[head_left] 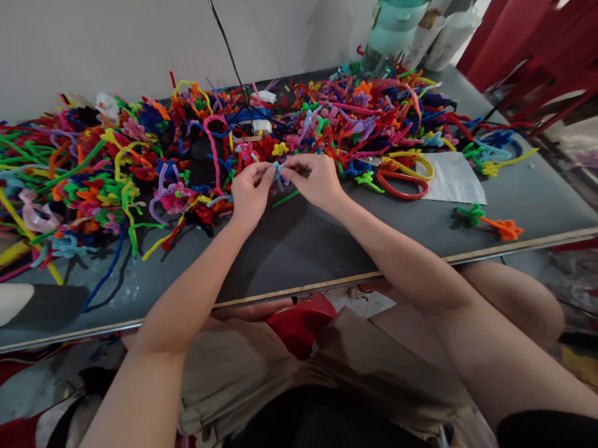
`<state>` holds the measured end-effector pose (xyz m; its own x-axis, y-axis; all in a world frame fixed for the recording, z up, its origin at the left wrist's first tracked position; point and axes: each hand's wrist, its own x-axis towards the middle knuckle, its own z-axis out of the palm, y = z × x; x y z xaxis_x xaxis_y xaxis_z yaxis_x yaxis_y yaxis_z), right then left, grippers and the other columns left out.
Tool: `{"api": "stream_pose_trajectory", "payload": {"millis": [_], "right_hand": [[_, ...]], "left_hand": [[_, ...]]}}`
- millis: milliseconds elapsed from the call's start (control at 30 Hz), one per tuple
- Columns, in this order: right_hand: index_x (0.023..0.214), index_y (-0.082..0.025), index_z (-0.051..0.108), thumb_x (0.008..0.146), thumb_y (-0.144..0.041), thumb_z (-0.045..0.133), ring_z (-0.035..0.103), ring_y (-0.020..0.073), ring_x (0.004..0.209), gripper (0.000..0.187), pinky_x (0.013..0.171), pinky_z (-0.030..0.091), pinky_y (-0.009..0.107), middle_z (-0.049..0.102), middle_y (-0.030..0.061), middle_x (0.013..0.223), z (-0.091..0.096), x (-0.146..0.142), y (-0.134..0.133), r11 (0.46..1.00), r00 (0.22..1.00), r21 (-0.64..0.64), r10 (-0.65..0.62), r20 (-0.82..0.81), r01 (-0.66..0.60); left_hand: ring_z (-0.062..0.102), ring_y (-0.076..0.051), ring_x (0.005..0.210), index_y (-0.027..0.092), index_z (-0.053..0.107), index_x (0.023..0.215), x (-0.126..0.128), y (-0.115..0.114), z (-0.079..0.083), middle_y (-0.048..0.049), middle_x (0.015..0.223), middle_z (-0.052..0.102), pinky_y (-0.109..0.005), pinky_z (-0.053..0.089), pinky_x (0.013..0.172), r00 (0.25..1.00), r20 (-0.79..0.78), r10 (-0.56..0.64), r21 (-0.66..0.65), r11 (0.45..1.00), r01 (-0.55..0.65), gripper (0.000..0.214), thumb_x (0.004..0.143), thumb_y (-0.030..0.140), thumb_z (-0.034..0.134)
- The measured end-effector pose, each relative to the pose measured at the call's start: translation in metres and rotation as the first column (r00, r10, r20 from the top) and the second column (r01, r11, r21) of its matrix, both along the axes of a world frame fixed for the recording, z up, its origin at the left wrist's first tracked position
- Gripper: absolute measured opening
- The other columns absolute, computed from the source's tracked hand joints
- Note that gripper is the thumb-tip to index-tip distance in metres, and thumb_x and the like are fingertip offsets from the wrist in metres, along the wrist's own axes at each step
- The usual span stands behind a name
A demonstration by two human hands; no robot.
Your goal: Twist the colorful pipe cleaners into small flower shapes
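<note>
Between my fingertips, just above the table, is a small light-blue pipe cleaner [278,175]. My left hand [251,192] pinches it from the left with thumb and forefinger. From the other side, my right hand [317,180] pinches the same piece, the two hands almost touching. Its exact shape is partly hidden by the fingers. A green pipe cleaner [286,199] lies on the table under my hands. Right of my right hand rest scissors with red and yellow handles [403,188], beside a white plastic bag [453,179].
A long heap of colourful pipe cleaners [94,187] runs along the wall side of the grey table [300,250]. A green bottle [397,25] and paper cups [453,39] stand at the back right. An orange-and-green pipe-cleaner piece [507,229] lies near the front edge.
</note>
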<state>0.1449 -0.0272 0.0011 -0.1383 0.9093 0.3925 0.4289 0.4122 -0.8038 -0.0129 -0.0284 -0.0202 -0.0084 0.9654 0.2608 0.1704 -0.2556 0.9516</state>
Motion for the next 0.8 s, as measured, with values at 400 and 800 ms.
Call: {"api": "stream_pose_trajectory", "payload": {"millis": [400,800], "right_hand": [[0.085,-0.016,0.073,0.087,-0.031,0.060,0.061,0.0158,0.075,0.020,0.072,0.046,0.029,0.069,0.0046,0.080,0.009,0.007,0.003,1.000,0.997,0.008,0.023,0.068,-0.023],[0.083,-0.014,0.071,0.085,-0.039,0.064,0.057,0.0118,0.066,0.026,0.062,0.045,0.024,0.065,0.0021,0.071,0.009,0.010,0.005,0.991,0.987,-0.012,0.135,-0.083,-0.137]], "left_hand": [[0.072,-0.016,0.080,0.017,0.074,0.096,0.000,-0.002,0.003,-0.0063,0.091,0.077,-0.029,0.060,0.074,0.998,0.049,-0.037,0.028,0.999,0.035,0.025,0.079,0.036,0.074],[0.071,-0.016,0.080,0.017,0.076,0.090,-0.001,-0.002,0.007,-0.0052,0.088,0.076,-0.027,0.057,0.075,0.997,0.073,-0.027,0.059,0.998,0.023,0.031,0.073,0.042,0.079]]}}
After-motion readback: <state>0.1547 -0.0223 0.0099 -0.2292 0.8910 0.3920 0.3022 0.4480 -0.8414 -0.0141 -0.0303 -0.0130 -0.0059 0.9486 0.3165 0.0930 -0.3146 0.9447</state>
